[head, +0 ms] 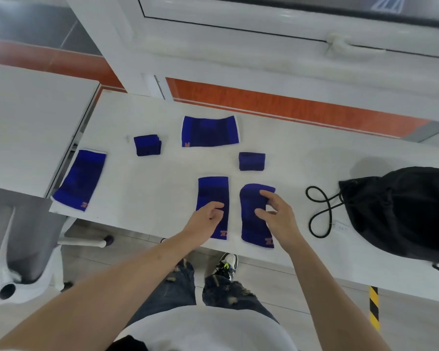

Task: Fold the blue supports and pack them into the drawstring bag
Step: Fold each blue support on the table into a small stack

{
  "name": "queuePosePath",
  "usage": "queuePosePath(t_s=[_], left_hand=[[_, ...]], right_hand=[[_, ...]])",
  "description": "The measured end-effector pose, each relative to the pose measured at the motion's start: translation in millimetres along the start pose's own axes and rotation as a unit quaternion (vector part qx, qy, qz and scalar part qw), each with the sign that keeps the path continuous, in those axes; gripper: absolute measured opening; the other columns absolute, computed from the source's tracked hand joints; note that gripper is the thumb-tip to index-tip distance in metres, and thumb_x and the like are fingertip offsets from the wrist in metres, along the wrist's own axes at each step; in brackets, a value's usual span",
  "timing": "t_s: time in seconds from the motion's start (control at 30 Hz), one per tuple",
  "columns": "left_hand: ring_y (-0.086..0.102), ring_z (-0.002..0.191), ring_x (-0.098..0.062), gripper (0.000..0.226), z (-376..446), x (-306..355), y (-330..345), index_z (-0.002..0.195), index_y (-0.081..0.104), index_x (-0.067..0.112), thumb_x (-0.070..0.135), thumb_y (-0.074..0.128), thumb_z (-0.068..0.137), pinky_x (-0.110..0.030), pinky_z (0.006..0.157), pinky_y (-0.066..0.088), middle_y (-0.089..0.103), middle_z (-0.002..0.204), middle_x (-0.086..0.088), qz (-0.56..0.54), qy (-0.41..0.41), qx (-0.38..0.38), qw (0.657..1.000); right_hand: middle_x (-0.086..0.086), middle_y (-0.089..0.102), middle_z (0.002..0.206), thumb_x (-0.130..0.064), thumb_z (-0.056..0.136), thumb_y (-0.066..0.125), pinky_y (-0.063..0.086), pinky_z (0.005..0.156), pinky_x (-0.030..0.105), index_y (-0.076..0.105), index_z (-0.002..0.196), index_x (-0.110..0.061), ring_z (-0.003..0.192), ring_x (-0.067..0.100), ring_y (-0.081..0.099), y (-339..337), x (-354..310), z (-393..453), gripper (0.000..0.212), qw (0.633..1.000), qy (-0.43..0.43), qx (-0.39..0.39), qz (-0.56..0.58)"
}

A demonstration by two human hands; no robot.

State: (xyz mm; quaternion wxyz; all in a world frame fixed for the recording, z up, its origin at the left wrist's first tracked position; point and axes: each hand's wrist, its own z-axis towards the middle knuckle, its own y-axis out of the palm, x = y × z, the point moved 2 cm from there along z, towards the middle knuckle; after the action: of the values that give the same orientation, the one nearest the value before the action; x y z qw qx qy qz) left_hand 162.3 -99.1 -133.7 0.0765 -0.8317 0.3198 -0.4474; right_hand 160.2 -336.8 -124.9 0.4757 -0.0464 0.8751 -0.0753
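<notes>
The right hand (276,215) pinches one blue support (251,229) between thumb and forefinger. The left hand (208,216), loosely curled and empty, sits over the neighbouring support (213,191). Both lie at the desk's (150,188) near edge, left of the drawstring bag (403,211); a hasty fold could drag one off.

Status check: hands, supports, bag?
Left hand rests on flat support; right hand on neighbouring support, grip unclear. Two folded supports behind, two spare supports flat. Drawstring bag right, unobstructed.

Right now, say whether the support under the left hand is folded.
Spread: blue support lies flat, full length, beneath the left hand.
</notes>
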Motion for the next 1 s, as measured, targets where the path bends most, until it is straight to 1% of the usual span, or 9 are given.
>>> queuePosePath(t_s=[0.17,0.27,0.4,0.5,0.6,0.7,0.8,0.9,1.0], left_hand=[[0.067,0.101,-0.004,0.021,-6.6,13.8,-2.4,0.110,0.068,0.030,0.017,0.053,0.103,-0.020,0.089,0.052,0.075,0.103,0.014,-0.225,-0.033,-0.008,0.974],[0.071,0.093,-0.012,0.026,-12.5,1.2,-12.8,0.117,0.069,0.026,0.010,0.057,0.101,-0.033,0.081,0.058,0.077,0.097,0.008,-0.272,-0.027,0.028,0.962],[0.068,0.103,-0.026,0.031,-12.9,-17.1,-20.6,0.125,0.065,0.025,0.009,0.059,0.099,-0.044,0.085,0.059,0.070,0.100,-0.002,-0.265,-0.040,0.068,0.961],[0.065,0.103,-0.021,0.034,-11.3,-29.6,-24.8,0.129,0.063,0.030,0.014,0.059,0.099,-0.039,0.091,0.057,0.064,0.106,0.001,-0.216,-0.038,0.104,0.970],[0.067,0.099,-0.020,0.038,-7.1,-38.9,-27.7,0.131,0.060,0.037,0.016,0.058,0.100,-0.040,0.088,0.059,0.065,0.110,0.003,-0.201,-0.040,0.105,0.973],[0.070,0.095,-0.020,0.044,-2.0,-45.8,-27.7,0.132,0.058,0.041,0.013,0.056,0.099,-0.044,0.084,0.061,0.066,0.112,0.002,-0.191,-0.037,0.095,0.976],[0.069,0.094,-0.018,0.050,4.1,-53.9,-24.8,0.138,0.055,0.040,0.008,0.053,0.099,-0.038,0.082,0.061,0.066,0.112,0.003,-0.154,-0.047,0.099,0.982],[0.067,0.093,-0.014,0.052,8.3,-57.6,-24.3,0.141,0.054,0.038,0.007,0.048,0.100,-0.028,0.076,0.058,0.065,0.111,0.005,-0.113,-0.050,0.116,0.986],[0.063,0.095,-0.008,0.054,11.2,-63.6,-25.1,0.143,0.049,0.042,0.008,0.044,0.101,-0.021,0.072,0.052,0.062,0.113,0.009,-0.051,-0.034,0.120,0.991]], right_hand=[[-0.011,0.071,0.126,-0.007,0.097,0.068,0.063,0.077,0.040,0.061,0.135,-0.033,0.099,0.021,0.074,24.3,-15.4,-6.3,0.047,0.992,-0.019,-0.100,0.076],[-0.009,0.068,0.132,-0.010,0.098,0.067,0.063,0.084,0.048,0.062,0.135,-0.032,0.106,0.019,0.073,38.8,-13.5,1.0,0.043,0.990,-0.001,-0.104,0.097],[-0.011,0.066,0.133,-0.014,0.106,0.051,0.060,0.089,0.056,0.060,0.137,-0.040,0.106,0.015,0.069,58.8,-5.5,12.9,0.042,0.995,0.009,-0.099,0.030],[-0.009,0.046,0.156,-0.013,0.107,0.049,0.059,0.094,0.043,0.052,0.146,-0.041,0.105,0.008,0.066,71.5,0.1,18.8,0.048,0.992,-0.024,-0.111,-0.056],[-0.012,0.028,0.166,-0.009,0.105,0.052,0.046,0.111,0.034,0.042,0.153,-0.041,0.138,0.010,0.047,79.1,0.7,22.1,0.059,0.976,-0.087,-0.110,-0.165],[-0.011,0.024,0.168,-0.008,0.104,0.051,0.041,0.117,0.034,0.032,0.160,-0.037,0.150,0.010,0.032,85.6,-0.9,26.1,0.065,0.953,-0.133,-0.099,-0.254],[-0.010,0.018,0.171,-0.014,0.104,0.051,0.047,0.109,0.032,0.024,0.162,-0.036,0.144,0.014,0.043,90.4,4.1,32.7,0.068,0.920,-0.147,-0.095,-0.350],[-0.013,0.014,0.171,-0.021,0.104,0.052,0.054,0.085,0.029,0.016,0.163,-0.041,0.112,0.016,0.066,95.2,14.6,38.5,0.072,0.893,-0.132,-0.088,-0.421],[-0.017,0.011,0.171,-0.020,0.103,0.052,0.053,0.074,0.028,0.013,0.163,-0.041,0.094,0.016,0.068,99.3,19.8,40.9,0.074,0.888,-0.140,-0.079,-0.430]])
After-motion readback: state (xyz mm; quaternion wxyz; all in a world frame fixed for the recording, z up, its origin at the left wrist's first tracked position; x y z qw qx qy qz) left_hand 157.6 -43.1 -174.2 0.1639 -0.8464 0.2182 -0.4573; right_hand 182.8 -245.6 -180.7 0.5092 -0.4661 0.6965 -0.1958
